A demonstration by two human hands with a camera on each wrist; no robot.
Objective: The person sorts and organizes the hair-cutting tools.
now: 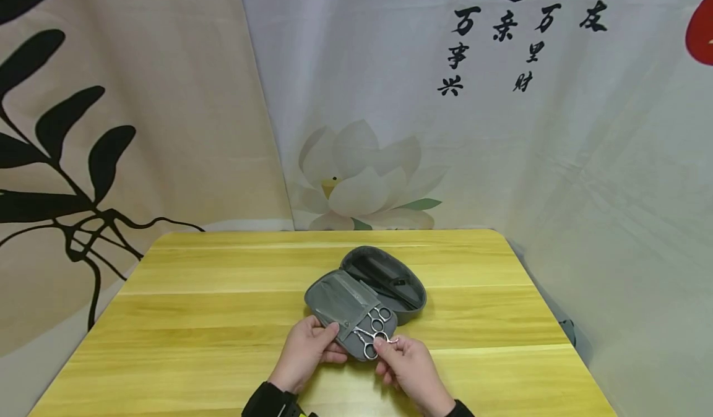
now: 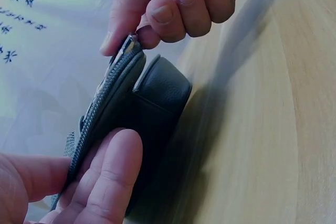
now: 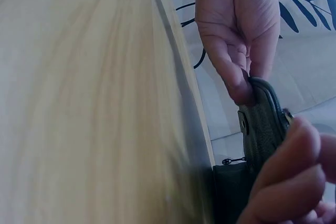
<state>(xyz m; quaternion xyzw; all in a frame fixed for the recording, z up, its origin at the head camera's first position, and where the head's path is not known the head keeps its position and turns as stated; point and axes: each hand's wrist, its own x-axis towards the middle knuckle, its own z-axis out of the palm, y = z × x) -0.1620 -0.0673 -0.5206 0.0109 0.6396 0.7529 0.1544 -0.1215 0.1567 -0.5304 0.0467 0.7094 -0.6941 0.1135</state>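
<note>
A grey zip case (image 1: pixel 332 296) lies opened out on the table, its flap turned toward me. Two pairs of scissors stick out of the flap's pocket by their silvery finger rings: a nearer pair (image 1: pixel 361 333) and a farther pair (image 1: pixel 377 325). Their blades are hidden in the pocket. My left hand (image 1: pixel 306 350) pinches the flap's near left edge, thumb on top and fingers beneath, as the left wrist view also shows. With thumb and fingertips, my right hand (image 1: pixel 409 365) holds the nearer scissors by the handle, close to the flap's edge (image 2: pixel 113 80).
In the case's deeper half (image 1: pixel 414 287) lies a long dark thing (image 1: pixel 384 275), its kind unclear. The yellow wood-grain table (image 1: pixel 211 318) runs back to a hanging cloth (image 1: pixel 585 157) printed with a flower and characters.
</note>
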